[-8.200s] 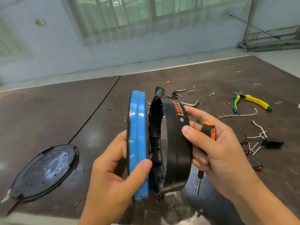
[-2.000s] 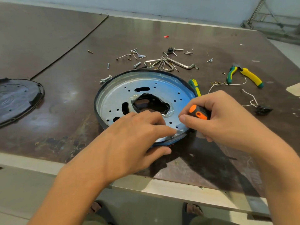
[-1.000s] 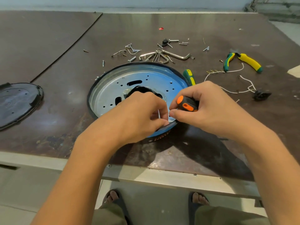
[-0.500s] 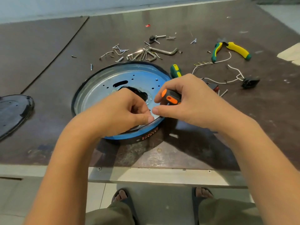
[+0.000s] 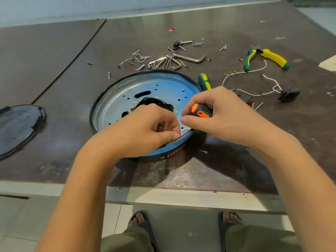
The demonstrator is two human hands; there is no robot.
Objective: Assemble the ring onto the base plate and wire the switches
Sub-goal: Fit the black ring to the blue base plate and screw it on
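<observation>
The base plate (image 5: 163, 88) lies flat near the table's (image 5: 54, 51) front edge, seated in the black ring (image 5: 174, 154), whose lettered wall shows below the plate's blue rim on the side towards me. I put the pair there so both wrists can work above them without reaching.

My left hand (image 5: 145, 131) is curled over the plate's near rim, thumb and fingertips pinched on something small. I take it for a screw (image 5: 161, 125), though my own fingers hide most of it. I hold it there to steady it over a rim hole.

My right hand (image 5: 227, 117) is wrapped round the orange screwdriver (image 5: 201, 110), the handle slanting down towards that same spot, ready to drive.

The switches (image 5: 245, 98) and their white wires (image 5: 254, 94) lie unconnected to the right of the plate. The spare screws (image 5: 140, 57) are heaped behind it, towards the far edge, within easy reach. Wiring, I judge, comes once the ring is fastened.
</observation>
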